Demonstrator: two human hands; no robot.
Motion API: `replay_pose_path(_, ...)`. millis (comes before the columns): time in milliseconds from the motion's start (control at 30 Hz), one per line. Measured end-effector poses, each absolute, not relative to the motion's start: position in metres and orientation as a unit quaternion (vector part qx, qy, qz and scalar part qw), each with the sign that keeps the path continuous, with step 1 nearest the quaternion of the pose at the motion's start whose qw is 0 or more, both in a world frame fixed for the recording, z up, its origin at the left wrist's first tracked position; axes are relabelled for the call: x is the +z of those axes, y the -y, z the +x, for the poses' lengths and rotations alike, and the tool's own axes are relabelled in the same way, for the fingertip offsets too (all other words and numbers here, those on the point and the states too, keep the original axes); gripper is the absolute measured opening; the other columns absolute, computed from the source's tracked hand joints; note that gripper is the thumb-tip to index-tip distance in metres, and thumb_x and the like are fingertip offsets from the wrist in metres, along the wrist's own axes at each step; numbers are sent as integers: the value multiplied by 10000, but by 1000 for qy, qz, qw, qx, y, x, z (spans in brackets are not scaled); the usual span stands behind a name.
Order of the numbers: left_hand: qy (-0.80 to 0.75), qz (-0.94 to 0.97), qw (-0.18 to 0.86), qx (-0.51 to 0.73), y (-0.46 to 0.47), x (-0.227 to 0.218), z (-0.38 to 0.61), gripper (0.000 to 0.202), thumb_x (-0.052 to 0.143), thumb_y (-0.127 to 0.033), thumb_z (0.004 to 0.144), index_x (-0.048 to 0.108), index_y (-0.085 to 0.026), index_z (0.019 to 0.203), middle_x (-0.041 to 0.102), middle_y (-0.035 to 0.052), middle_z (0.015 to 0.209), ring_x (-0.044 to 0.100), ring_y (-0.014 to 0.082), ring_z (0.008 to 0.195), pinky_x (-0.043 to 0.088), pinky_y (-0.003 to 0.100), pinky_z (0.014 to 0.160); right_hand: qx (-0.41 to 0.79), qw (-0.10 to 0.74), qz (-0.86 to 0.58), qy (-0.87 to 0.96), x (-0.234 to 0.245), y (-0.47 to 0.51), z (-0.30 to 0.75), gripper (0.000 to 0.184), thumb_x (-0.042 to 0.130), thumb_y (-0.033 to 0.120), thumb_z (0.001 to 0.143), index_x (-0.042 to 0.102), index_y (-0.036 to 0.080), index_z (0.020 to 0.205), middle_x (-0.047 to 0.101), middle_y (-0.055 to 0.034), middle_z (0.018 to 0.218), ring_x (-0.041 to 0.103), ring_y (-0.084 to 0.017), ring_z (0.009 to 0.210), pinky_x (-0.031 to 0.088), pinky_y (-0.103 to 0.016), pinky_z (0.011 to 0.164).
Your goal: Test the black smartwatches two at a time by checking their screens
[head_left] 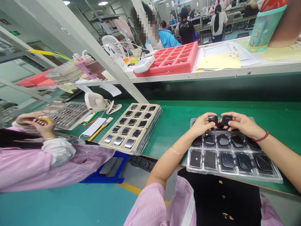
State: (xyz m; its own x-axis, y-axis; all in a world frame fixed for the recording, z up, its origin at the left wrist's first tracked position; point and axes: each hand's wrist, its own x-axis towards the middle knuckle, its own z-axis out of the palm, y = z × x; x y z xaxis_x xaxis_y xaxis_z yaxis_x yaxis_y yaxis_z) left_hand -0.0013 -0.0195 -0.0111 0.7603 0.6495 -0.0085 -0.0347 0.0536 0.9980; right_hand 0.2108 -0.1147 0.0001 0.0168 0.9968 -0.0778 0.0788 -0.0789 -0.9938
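Observation:
My left hand (202, 124) pinches a small black smartwatch screen (213, 119) between thumb and fingers. A second black screen (227, 120) is gripped the same way by my right hand (242, 124), a short gap away from the first. Both are raised above the far rows of a clear plastic tray (204, 171) at the table's front edge. Square dark screens (227, 160) fill the tray's near pockets, and two pockets at the near left show flat dark grey rectangles (210, 159). My hands hide part of the tray's far row.
Left of my tray lies a beige stack of trays (124, 128) with watch faces. A brush (101, 129), a white box (94, 126) and a small fan (95, 101) are beyond it. A co-worker's hands (43, 125) work at far left. Overhead, a shelf holds a red foam tray (174, 58).

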Motion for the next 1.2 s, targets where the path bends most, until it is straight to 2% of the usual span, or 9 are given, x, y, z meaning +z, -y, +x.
replay_pose_path(200,-238,649,678,250,19,-12,0,554,685,-199,759,553,-133,1293,704,63,914,665,131,699,419,194,540,484,432,-536,540,3,117,208,415,757,336,799,702,243,1200,754,-76,1032,743,-267,891,627,-359,682)
replay_pose_path(400,-221,589,736,249,14,-10,-7,666,714,-357,800,534,-187,1418,682,153,1273,724,195,913,501,237,674,491,473,-538,496,7,122,212,650,824,351,742,588,274,1343,743,-70,1078,733,-258,925,631,-387,749)
replay_pose_path(500,-199,566,765,234,13,-11,-12,749,752,-442,788,503,-235,1464,637,155,1372,724,199,964,511,240,704,476,466,-547,507,17,147,204,684,795,388,783,529,243,1396,748,-46,883,738,-245,811,629,-388,724)
replay_pose_path(600,-187,569,768,227,13,-12,-15,793,781,-495,767,505,-251,1469,678,138,1305,716,166,864,477,216,639,431,394,-573,575,25,181,178,635,687,409,882,490,212,1453,733,-38,744,743,-260,719,623,-401,685)
replay_pose_path(667,-177,579,763,228,13,-13,-15,780,780,-523,766,522,-262,1454,703,117,1244,703,150,804,459,215,608,350,337,-586,648,26,200,153,580,653,380,904,515,219,1444,761,-76,867,745,-274,740,623,-426,691)
replay_pose_path(733,-171,593,753,229,13,-14,-15,769,782,-546,757,542,-262,1430,718,101,1185,685,136,751,451,220,592,243,292,-564,733,21,211,129,509,644,338,905,572,209,1393,739,-138,1156,729,-328,977,606,-499,845)
replay_pose_path(833,-173,609,741,226,13,-14,-16,793,803,-568,720,556,-250,1402,721,90,1136,654,119,689,447,228,583,120,242,-530,804,4,217,103,447,617,276,918,612,144,1345,597,-200,1426,527,-401,1337,468,-593,1079)
replay_pose_path(1000,-179,602,742,233,13,-15,-18,815,825,-578,679,562,-222,1364,712,82,1089,626,104,665,445,230,597,74,242,-536,805,-18,219,97,463,554,263,972,545,113,1410,547,-209,1483,438,-378,1421,428,-607,1123)
replay_pose_path(1200,-140,550,794,219,35,0,-26,796,846,-582,651,576,-192,1290,718,74,1004,593,78,598,451,224,593,15,323,-520,791,-6,227,108,453,588,259,979,525,154,1415,519,-194,1508,410,-378,1441,438,-606,1111)
